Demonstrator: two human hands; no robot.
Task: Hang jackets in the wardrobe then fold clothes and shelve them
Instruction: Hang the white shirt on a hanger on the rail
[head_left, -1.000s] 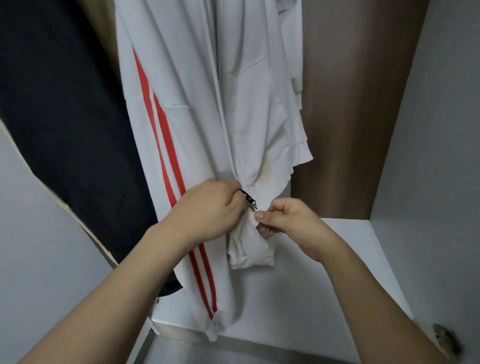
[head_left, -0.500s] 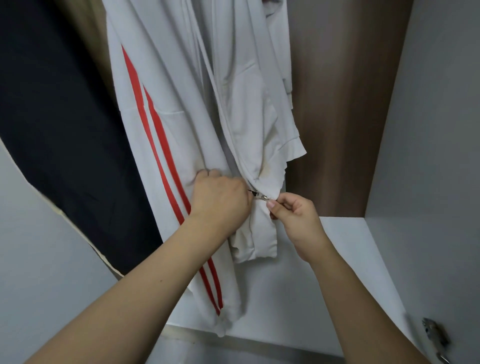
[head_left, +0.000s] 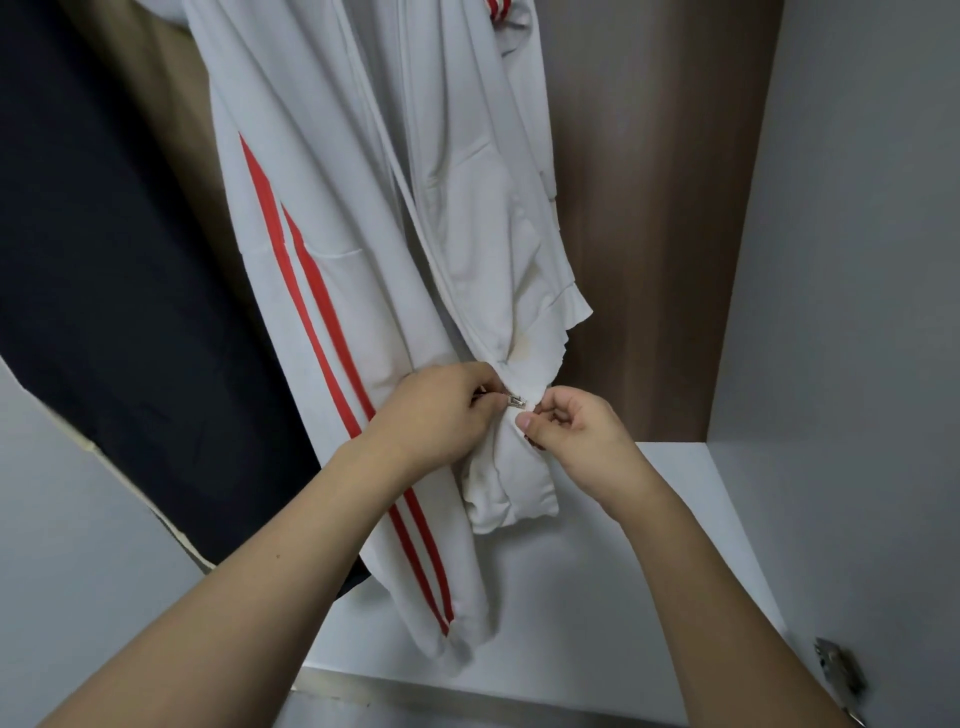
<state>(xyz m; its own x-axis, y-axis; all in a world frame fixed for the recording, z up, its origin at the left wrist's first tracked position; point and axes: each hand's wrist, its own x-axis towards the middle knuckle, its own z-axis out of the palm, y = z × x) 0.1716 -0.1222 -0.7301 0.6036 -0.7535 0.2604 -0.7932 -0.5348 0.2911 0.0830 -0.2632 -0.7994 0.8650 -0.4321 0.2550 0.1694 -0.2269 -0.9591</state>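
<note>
We zip the hanging white jacket (head_left: 332, 218).
Our left hand (head_left: 441, 410) pinches the zipper (head_left: 516, 400); at three o'clock, our right hand (head_left: 571, 431) pinches the jacket's hem, fingers curled.

There are two hanging garments: one white fabric jacket with red stripes (head_left: 332, 249) and one black fabric garment (head_left: 119, 291). Two red stripes run down its sleeve. One small metal zipper slider (head_left: 515, 401) and one metal hinge (head_left: 839, 673) show. Two bare hands are present: the left hand (head_left: 436, 410), the right hand (head_left: 576, 436).
</note>
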